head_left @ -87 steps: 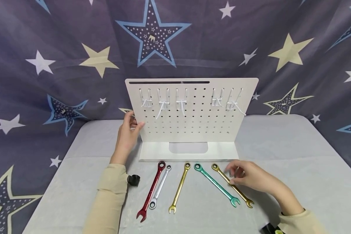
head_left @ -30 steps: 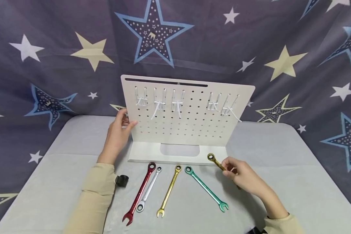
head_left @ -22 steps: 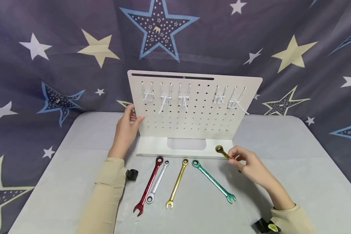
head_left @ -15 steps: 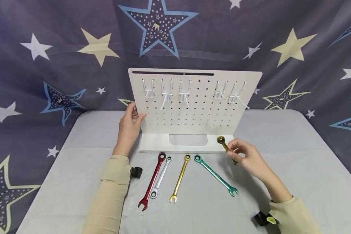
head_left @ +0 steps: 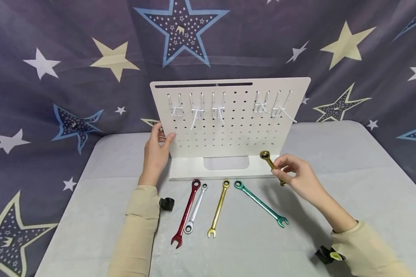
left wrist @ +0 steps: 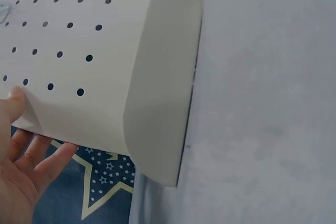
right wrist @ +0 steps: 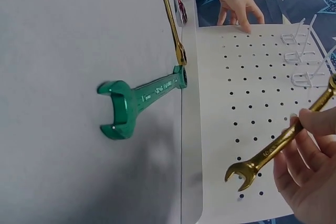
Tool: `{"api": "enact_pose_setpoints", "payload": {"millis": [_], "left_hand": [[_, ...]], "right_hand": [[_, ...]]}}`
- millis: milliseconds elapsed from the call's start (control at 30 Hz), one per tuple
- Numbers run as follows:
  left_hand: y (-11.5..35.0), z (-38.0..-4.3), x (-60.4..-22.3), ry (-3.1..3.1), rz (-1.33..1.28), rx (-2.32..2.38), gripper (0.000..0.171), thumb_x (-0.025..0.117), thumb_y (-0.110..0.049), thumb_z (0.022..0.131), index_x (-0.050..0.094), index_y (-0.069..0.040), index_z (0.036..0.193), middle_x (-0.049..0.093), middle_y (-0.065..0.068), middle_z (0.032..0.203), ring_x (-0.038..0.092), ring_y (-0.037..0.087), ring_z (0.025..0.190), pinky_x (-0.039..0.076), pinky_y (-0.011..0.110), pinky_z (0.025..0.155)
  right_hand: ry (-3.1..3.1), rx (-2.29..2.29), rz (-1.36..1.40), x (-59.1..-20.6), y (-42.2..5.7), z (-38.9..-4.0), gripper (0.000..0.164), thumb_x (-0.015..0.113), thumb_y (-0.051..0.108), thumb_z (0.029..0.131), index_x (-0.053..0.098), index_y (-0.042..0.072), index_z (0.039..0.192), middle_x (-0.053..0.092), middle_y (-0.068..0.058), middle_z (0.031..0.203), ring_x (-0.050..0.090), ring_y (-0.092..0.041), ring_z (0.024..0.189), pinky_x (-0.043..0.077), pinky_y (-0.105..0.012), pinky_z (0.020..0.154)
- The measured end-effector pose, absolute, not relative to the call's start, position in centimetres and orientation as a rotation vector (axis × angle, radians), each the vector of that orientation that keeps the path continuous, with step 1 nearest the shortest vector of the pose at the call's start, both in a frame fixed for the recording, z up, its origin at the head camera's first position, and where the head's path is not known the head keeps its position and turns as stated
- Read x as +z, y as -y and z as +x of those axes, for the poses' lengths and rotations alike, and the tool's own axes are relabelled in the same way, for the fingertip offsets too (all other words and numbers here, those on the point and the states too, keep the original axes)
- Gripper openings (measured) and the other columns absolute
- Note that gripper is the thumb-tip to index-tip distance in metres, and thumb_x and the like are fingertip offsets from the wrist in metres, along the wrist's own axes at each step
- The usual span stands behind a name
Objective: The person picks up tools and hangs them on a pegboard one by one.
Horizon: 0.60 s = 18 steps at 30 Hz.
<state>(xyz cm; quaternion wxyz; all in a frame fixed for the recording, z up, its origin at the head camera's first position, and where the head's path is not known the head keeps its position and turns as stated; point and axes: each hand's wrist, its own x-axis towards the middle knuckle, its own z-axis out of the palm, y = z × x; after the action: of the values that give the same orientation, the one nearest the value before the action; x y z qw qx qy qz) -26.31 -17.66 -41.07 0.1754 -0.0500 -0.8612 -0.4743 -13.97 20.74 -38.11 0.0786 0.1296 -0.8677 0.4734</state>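
My left hand [head_left: 155, 156] grips the left edge of a white pegboard stand [head_left: 225, 134], thumb on the front face, fingers behind. In my right hand [head_left: 299, 179] a dark gold combination wrench [right wrist: 275, 145] is pinched between thumb and fingers, raised off the table near the board's lower right. Its ring end points up toward the board; its open end shows below the hand. On the table lie a red combination wrench [head_left: 187, 211], a silver double-ring wrench [head_left: 197, 207], a lighter gold combination wrench [head_left: 219, 207] and a green combination wrench [head_left: 261, 202].
White double-prong hooks [head_left: 217, 109] stick out along the upper board, with a gap between the left group and the right pair. The stand's base [head_left: 187, 169] has a cutout. A grey cloth [head_left: 332, 161] covers the table, and a starry curtain [head_left: 249, 42] hangs behind.
My right hand has picked the dark gold wrench up from beside the green one and raised it toward the board. My left hand keeps its grip on the board's edge.
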Motion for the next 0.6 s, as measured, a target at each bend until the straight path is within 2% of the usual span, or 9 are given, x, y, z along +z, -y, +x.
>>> {"api": "enact_pose_setpoints", "payload": {"millis": [133, 267, 400, 600], "left_hand": [[17.8, -26.1, -41.4, 2.402, -0.117, -1.427, 0.054, 0.066, -0.036, 0.095, 0.044, -0.022, 0.143, 0.063, 0.012, 0.111, 0.060, 0.027, 0.102, 0.048, 0.044, 0.088], [17.7, -26.0, -41.3, 2.377, -0.083, -1.472, 0.057, 0.070, -0.031, 0.094, 0.043, -0.023, 0.144, 0.060, 0.011, 0.113, 0.059, 0.025, 0.104, 0.049, 0.041, 0.089], [17.6, -25.7, -41.1, 2.383, -0.080, -1.460, 0.056, 0.070, -0.024, 0.095, 0.043, -0.018, 0.143, 0.059, 0.012, 0.113, 0.059, 0.025, 0.104, 0.051, 0.040, 0.088], [17.1, -25.8, -40.8, 2.392, -0.059, -1.462, 0.052, 0.069, -0.020, 0.095, 0.043, -0.015, 0.139, 0.058, 0.013, 0.113, 0.057, 0.026, 0.104, 0.049, 0.039, 0.086]], "right_hand": [[2.540, 1.457, 0.335, -38.2, -20.9, -13.9, 0.012, 0.071, -0.006, 0.087, 0.064, -0.002, 0.096, 0.066, -0.009, 0.088, 0.063, -0.015, 0.074, 0.053, -0.022, 0.066], [2.498, 1.499, 0.331, -38.0, -21.4, -13.7, 0.012, 0.070, -0.006, 0.087, 0.063, -0.005, 0.097, 0.066, -0.002, 0.087, 0.063, -0.011, 0.075, 0.052, -0.018, 0.070], [2.455, 1.543, 0.314, -37.8, -21.7, -13.7, 0.013, 0.070, -0.008, 0.087, 0.062, -0.007, 0.097, 0.066, 0.008, 0.086, 0.063, -0.008, 0.076, 0.051, -0.016, 0.070], [2.352, 1.609, 0.297, -37.2, -21.9, -14.3, 0.014, 0.069, -0.011, 0.086, 0.061, -0.009, 0.097, 0.066, 0.009, 0.083, 0.061, -0.007, 0.075, 0.050, -0.015, 0.068]]}}
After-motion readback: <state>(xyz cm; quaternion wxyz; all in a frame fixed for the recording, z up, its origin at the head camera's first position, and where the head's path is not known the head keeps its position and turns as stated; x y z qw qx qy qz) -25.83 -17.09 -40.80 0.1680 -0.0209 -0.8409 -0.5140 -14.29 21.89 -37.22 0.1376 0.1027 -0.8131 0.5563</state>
